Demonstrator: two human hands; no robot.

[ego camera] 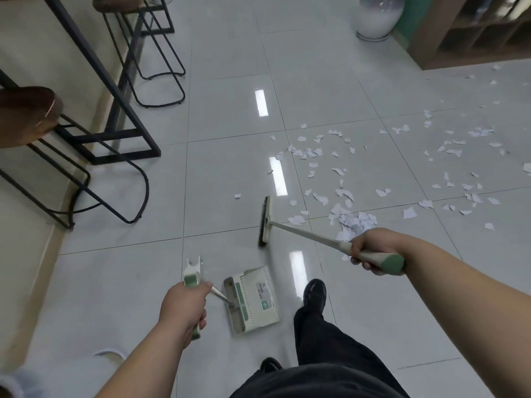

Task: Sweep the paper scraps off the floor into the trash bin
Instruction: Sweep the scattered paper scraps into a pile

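White paper scraps (339, 173) lie scattered over the grey floor tiles at centre right, with a denser pile (355, 221) close to my right hand. My right hand (370, 251) grips the cream and green handle of a broom, whose head (265, 221) rests on the floor left of the scraps. My left hand (184, 305) grips the green and white handle of a dustpan (253, 300), which sits on the floor near my feet with no scraps visible in it. No trash bin shows clearly in view.
Black metal stools with brown seats (27, 116) and a table frame (120, 90) stand at the left. A white vase (375, 17) and a wooden shelf unit (471, 30) stand at the far right. My black shoe (314, 294) is beside the dustpan.
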